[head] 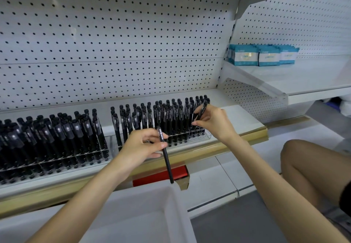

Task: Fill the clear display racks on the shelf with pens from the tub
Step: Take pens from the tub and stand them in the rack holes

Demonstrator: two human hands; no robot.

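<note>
Left hand (144, 145): thumb and fingers pinch a black capped pen (167, 164) near its upper end. The barrel hangs down past the shelf's front edge, and its lower tip is just above the far rim of the white tub (180, 214).

Right hand (216, 123): fingertips pinch a second pen (201, 112), held tilted at the right end of the right-hand clear rack (207, 134). Whether it is seated in a slot cannot be told.

The right-hand rack is densely filled, apart from gaps towards its left end. The left rack (109, 145) appears full. Both stand near the front edge of the shelf (247, 121).

Handling assessment: the pens look light, rigid and smooth-barrelled, so they may slip in a loose pinch. Best held at the upper barrel below the cap, leaving the lower end free to enter a slot. The neighbouring pens stand close together, so a careless entry could knock them askew.
</note>
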